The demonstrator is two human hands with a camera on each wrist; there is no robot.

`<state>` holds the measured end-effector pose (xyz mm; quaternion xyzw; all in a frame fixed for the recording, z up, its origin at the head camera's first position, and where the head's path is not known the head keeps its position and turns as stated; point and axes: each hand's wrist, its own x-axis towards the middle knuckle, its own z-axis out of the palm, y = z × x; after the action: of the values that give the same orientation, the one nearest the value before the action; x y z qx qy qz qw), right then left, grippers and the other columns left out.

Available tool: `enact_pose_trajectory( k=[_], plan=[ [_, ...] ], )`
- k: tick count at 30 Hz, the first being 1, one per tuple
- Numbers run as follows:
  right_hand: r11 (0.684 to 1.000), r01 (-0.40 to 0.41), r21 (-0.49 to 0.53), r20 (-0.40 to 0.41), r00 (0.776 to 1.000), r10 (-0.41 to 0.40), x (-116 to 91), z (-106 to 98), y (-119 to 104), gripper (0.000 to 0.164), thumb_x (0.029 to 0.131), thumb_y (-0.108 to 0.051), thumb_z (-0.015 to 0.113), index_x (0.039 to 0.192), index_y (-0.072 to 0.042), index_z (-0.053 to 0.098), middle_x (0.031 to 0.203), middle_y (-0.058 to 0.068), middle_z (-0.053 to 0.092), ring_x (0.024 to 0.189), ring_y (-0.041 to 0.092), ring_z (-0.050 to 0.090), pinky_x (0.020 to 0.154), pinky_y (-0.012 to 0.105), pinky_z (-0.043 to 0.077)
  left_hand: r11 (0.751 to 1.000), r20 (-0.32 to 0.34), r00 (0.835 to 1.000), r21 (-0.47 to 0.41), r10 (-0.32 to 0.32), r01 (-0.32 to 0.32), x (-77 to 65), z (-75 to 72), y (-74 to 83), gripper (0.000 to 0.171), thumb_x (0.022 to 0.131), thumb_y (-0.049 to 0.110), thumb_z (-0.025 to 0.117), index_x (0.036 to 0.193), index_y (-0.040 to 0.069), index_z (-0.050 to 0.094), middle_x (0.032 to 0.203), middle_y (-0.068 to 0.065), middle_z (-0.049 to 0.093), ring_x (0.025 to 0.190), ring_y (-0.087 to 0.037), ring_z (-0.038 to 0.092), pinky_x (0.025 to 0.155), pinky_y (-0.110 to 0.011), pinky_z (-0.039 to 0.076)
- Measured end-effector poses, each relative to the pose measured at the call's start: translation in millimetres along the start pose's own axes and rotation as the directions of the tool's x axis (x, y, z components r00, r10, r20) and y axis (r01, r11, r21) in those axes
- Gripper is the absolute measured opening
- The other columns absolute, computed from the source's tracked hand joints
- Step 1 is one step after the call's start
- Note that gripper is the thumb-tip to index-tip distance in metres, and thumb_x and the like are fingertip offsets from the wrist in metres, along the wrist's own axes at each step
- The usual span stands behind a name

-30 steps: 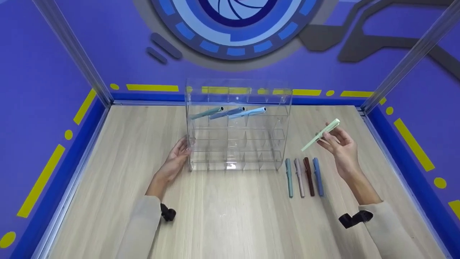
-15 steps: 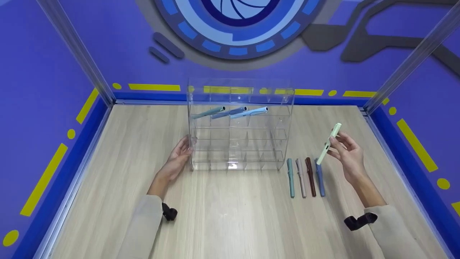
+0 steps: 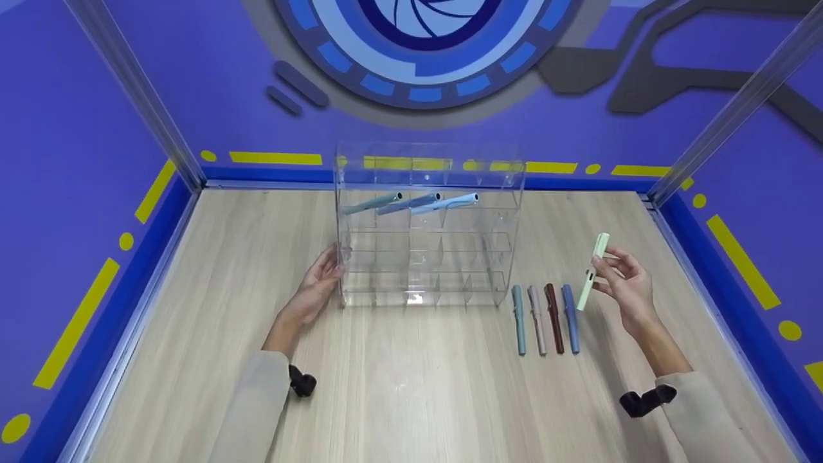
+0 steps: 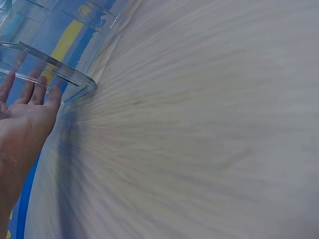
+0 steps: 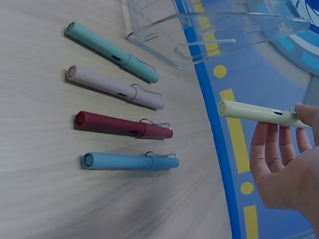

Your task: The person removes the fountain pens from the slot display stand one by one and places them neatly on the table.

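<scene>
Pale green pen (image 5: 251, 112): pinched between the thumb and fingers of your right hand (image 3: 629, 288), tilted and raised above the table (image 3: 398, 399). If the pinch loosens, expect possible rotation or a drop. Just beyond, four pens (image 3: 555, 321) lie side by side; a low sweep of the held pen could roll them. Farther out, your left hand (image 3: 314, 286) touches the side of the clear rack (image 3: 460, 242) with relaxed fingers; uneven pressure could shift it and disturb the three pens (image 3: 447, 204) slanting from an upper tier.

Wears plain beige cloth sleeves (image 3: 251, 405) at seven and four o'clock, with angular black wrist cameras (image 3: 646, 401) at their cuffs (image 3: 273, 361).
</scene>
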<state>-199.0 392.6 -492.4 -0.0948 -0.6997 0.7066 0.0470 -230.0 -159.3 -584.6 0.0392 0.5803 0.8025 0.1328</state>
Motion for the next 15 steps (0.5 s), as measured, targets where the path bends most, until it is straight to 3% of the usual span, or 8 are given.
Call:
enact_pose_trajectory(
  k=[10,15],
  plan=[
    [0.994,-0.078,-0.073,-0.029,0.997,0.076,2,-12,8,0.030,0.097,-0.020,0.072,0.122,-0.019,0.056,0.094,-0.016,0.066,0.081,0.000,0.069,0.068,0.018,0.062,1.000,0.019,1.000,-0.010,-0.007,0.008,-1.8,-1.6,-1.0,0.071,0.108,0.015,0.050,0.165,0.013,0.009,0.173,-0.007,0.010,0.162,-0.023,0.009,0.134,-0.037,0.010],
    [0.979,-0.115,-0.166,-0.018,0.993,0.114,1,-20,11,0.031,0.098,-0.025,0.071,0.124,-0.020,0.055,0.093,-0.019,0.067,0.083,-0.001,0.069,0.070,0.018,0.061,1.000,0.019,1.000,-0.011,0.002,-0.002,-0.2,-2.1,-1.6,0.070,0.108,0.012,0.048,0.165,0.010,0.007,0.173,-0.011,0.009,0.161,-0.025,0.009,0.134,-0.038,0.010]
  ],
)
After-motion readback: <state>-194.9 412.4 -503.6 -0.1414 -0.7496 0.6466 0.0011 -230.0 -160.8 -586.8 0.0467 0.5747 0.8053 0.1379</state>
